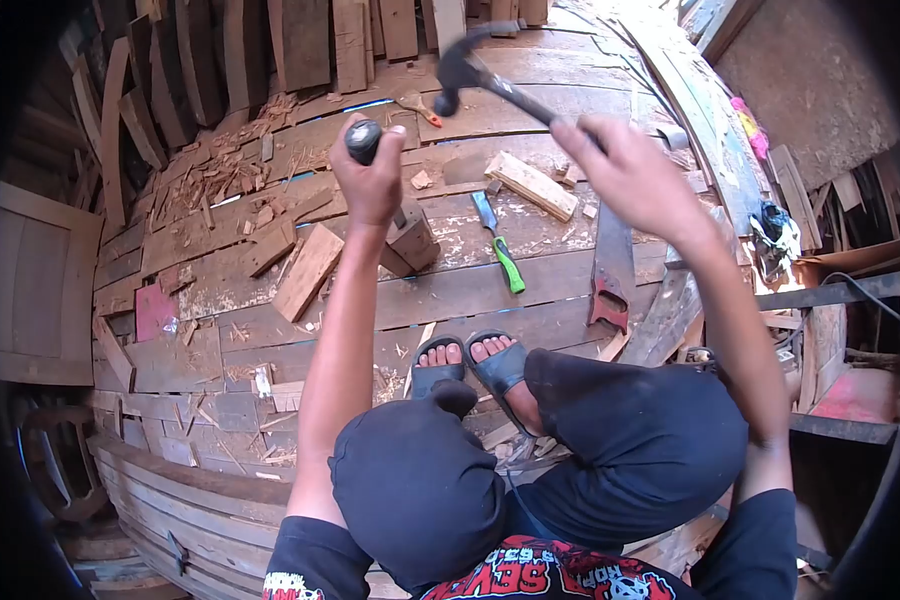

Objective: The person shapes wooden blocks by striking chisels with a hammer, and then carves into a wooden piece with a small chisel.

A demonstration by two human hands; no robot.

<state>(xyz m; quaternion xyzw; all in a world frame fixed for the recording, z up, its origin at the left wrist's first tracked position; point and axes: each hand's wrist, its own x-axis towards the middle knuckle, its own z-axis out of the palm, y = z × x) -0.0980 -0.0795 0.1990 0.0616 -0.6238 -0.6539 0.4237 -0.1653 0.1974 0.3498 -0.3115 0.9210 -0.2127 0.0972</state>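
My left hand (372,180) is wrapped round a dark handle (363,138) with a pale worn top; the lower end of this tool is hidden by my hand and arm. Just below and right of that hand stands a wooden block (410,240). In my right hand (630,175) is a claw hammer (462,74), raised, its head up and to the left, beyond the dark handle. A chisel with a green handle (507,264) lies on the floor between my arms. A pale piece of wood (532,186) lies above it.
A handsaw with a red handle (610,302) lies under my right forearm. A brush (419,108) rests farther off. Wood offcuts and shavings litter the plank floor (450,300). Boards (300,45) lean at the back; a door panel (42,285) stands left. My sandalled feet (440,360) are below.
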